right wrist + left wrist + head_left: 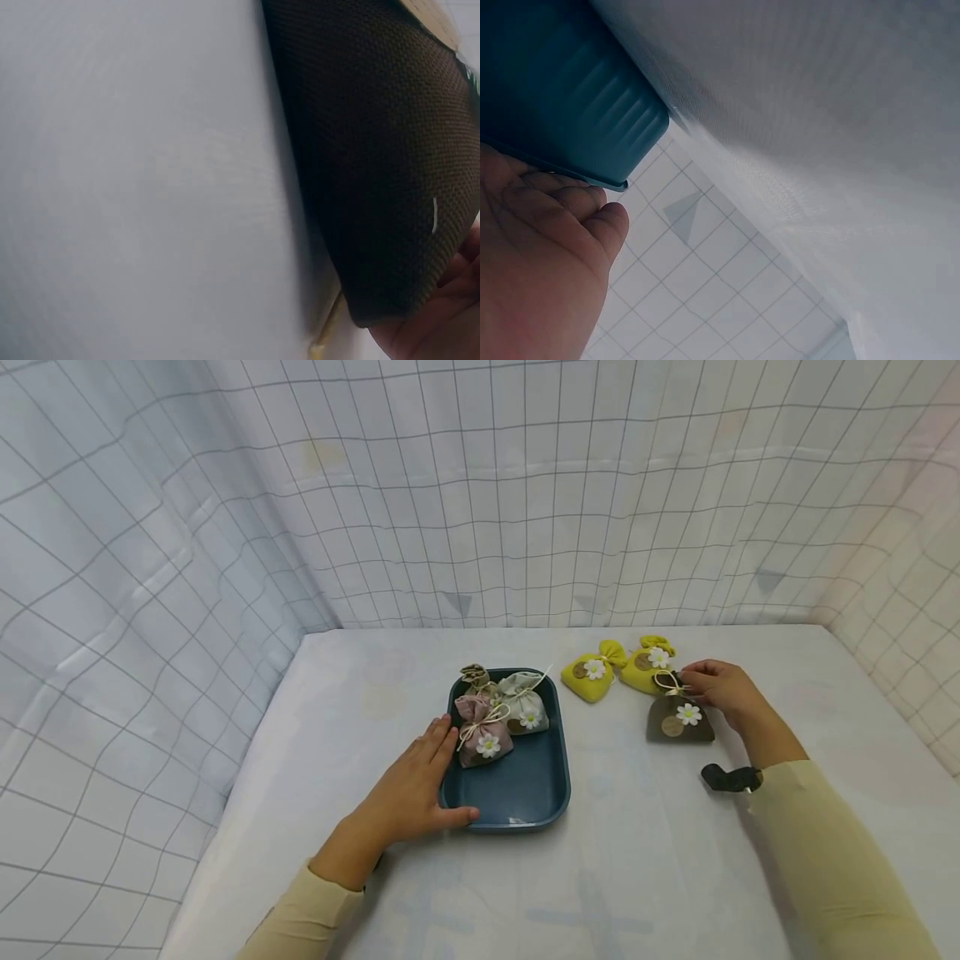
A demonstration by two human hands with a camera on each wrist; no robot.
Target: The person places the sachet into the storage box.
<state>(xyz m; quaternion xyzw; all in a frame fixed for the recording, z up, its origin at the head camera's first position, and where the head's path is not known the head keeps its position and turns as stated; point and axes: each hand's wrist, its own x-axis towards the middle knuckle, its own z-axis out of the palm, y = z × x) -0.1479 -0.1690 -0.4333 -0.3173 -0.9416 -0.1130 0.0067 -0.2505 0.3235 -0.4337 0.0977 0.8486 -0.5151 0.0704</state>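
My right hand (726,692) pinches a dark brown drawstring pouch (660,727) by its gathered neck. A white daisy and a round tan patch decorate its front. The brown cloth (375,150) fills much of the right wrist view. My left hand (412,785) rests along the left rim of a blue tray (517,789), fingers extended, thumb over the near edge. Inside the tray lie a pink pouch (472,739), a pale grey-white pouch (536,703) and a partly hidden tan pouch (475,675). From the left wrist camera, the fingers touch the tray's rim (592,181).
Two yellow pouches with daisies lie behind the brown one: one yellow pouch (588,683) right of the tray, the other yellow pouch (639,672) near my right fingers. White cloth covers the table (615,868); grid-patterned curtains (510,510) stand around its back and sides.
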